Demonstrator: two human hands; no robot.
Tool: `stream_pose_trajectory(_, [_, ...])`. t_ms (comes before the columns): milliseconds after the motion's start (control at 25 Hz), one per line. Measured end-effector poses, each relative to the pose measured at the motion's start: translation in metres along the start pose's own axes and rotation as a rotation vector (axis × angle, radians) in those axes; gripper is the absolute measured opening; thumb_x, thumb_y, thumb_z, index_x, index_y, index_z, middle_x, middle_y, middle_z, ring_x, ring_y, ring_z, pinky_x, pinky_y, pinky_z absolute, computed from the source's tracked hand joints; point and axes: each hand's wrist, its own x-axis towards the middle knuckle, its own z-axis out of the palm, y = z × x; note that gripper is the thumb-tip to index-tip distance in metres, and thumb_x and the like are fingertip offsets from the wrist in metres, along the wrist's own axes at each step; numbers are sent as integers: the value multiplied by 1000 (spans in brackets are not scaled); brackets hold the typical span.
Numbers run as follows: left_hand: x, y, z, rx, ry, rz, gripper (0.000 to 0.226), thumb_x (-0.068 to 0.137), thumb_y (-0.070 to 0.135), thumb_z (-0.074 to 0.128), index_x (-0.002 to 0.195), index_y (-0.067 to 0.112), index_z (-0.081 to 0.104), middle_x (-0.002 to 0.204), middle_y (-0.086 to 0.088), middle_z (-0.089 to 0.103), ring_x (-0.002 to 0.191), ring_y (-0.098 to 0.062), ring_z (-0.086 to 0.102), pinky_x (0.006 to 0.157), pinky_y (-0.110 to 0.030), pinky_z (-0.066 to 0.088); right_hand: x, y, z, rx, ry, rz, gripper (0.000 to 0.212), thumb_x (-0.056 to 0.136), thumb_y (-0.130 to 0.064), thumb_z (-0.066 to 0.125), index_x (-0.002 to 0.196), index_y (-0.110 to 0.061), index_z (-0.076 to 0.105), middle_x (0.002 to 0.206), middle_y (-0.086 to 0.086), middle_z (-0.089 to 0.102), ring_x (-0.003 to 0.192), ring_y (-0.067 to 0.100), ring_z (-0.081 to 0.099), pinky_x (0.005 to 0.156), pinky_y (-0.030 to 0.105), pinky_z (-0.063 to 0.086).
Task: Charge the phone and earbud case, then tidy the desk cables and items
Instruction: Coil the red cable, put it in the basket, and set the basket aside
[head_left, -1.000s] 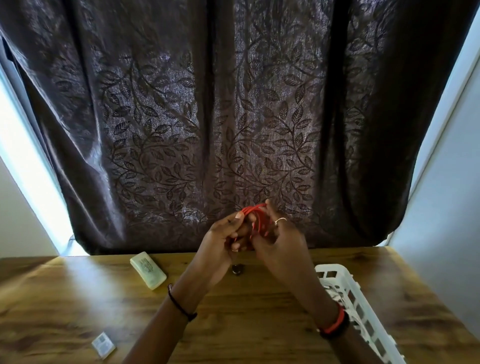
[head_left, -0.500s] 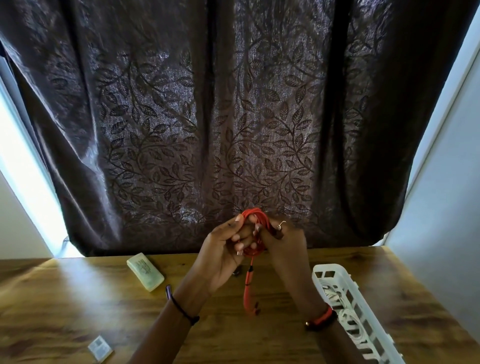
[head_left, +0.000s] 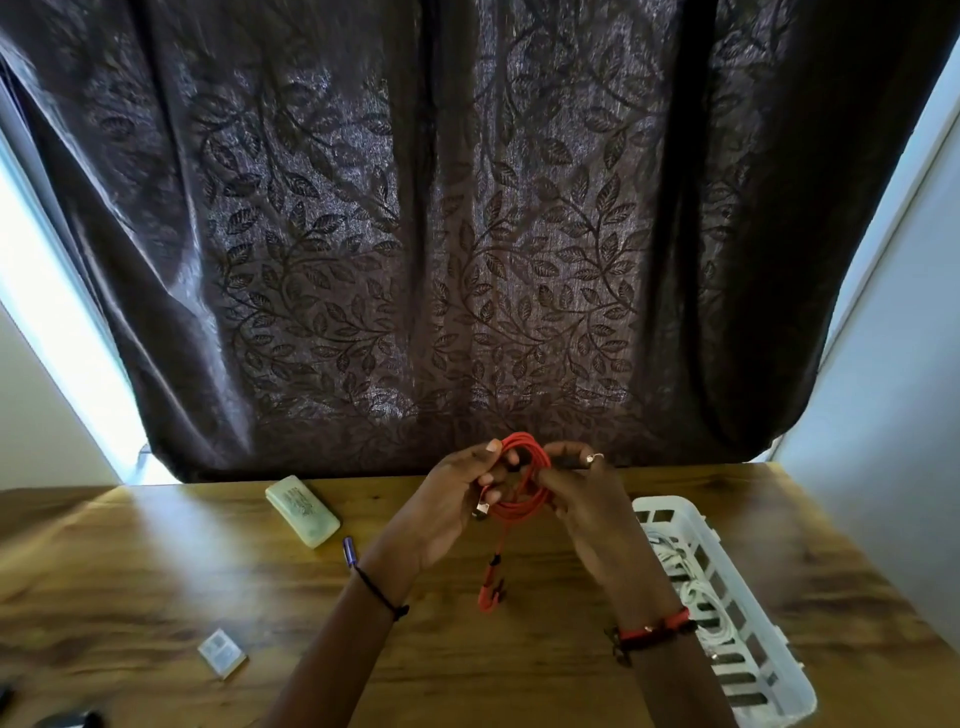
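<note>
Since a second ago a tail of the red cable (head_left: 521, 441) has dropped free and now dangles from the coil, its plugs just above the bench (head_left: 156, 571). Far left of the basket (head_left: 670, 504) lies a small white square thing (head_left: 222, 653). Nearer the basket sit a pale case (head_left: 302, 512) and then a small purple item (head_left: 349, 551). Closer still, the left hand (head_left: 447, 512) curls round the coil's left side, a metal plug at its fingertips. The right hand (head_left: 582, 499), just left of the basket, grips the other side. So the cable is held up between both hands, off the bench. It looks light, soft and springy. The loops would likely spread if the grip eases, so pinching across all turns at one spot seems best. A white cable (head_left: 696, 597) lies in the basket.
</note>
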Motion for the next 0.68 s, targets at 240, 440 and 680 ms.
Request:
stream_pose_trajectory(240, [1, -10, 10, -161, -59, 11, 27, 97, 29, 40, 86, 13, 59, 56, 10, 41, 54, -4, 41, 61, -19, 38, 5, 4, -10, 597, -255, 211, 85, 31, -6, 93, 108, -2, 57, 77, 11, 71, 63, 13, 68, 54, 21, 56])
stream_pose_trajectory(440, [7, -18, 13, -164, 85, -68, 41, 96, 34, 42, 62, 23, 62, 55, 8, 34, 47, -3, 37, 55, -21, 30, 3, 4, -11, -63, -112, -266, 47, 60, -27, 79, 103, -41, 64, 98, 7, 64, 81, 8, 63, 67, 15, 51])
stream_pose_trajectory(680, [7, -11, 13, 57, 120, 13, 28, 99, 33, 40, 89, 15, 59, 55, 12, 38, 48, -2, 38, 49, -13, 33, -4, 5, -9, -213, 88, -401, 15, 83, -18, 66, 78, -31, 71, 64, -3, 68, 55, 5, 59, 56, 20, 48])
